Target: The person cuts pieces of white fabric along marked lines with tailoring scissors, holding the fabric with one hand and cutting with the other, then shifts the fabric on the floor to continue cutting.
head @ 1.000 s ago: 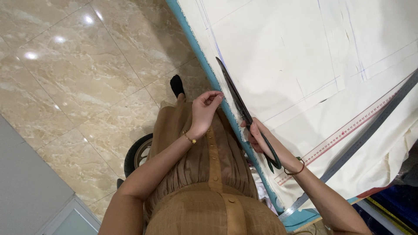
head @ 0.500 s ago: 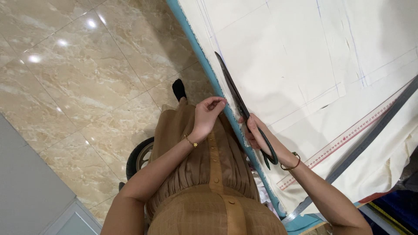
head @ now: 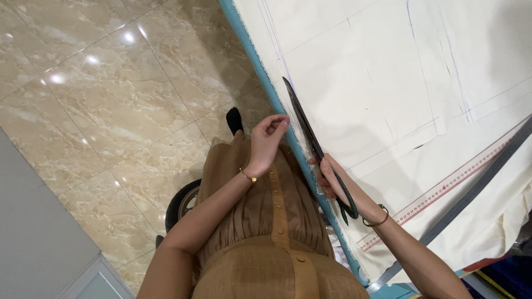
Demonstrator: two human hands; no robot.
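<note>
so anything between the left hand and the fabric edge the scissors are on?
Nothing visible. The left hand hangs just off the table's blue edge, beside the blades of the scissors held in the right hand. The cream fabric past the tips lies bare, only drawn lines on it.

Counted in view: two hands, left hand (head: 267, 138) and right hand (head: 331, 180); one pair of long black scissors (head: 316, 147); one sheet of cream fabric (head: 388, 83) marked with lines; one long ruler (head: 443, 194); one gold bracelet (head: 247, 176); one dark bracelet (head: 377, 218); one black wheel (head: 183, 202).
</note>
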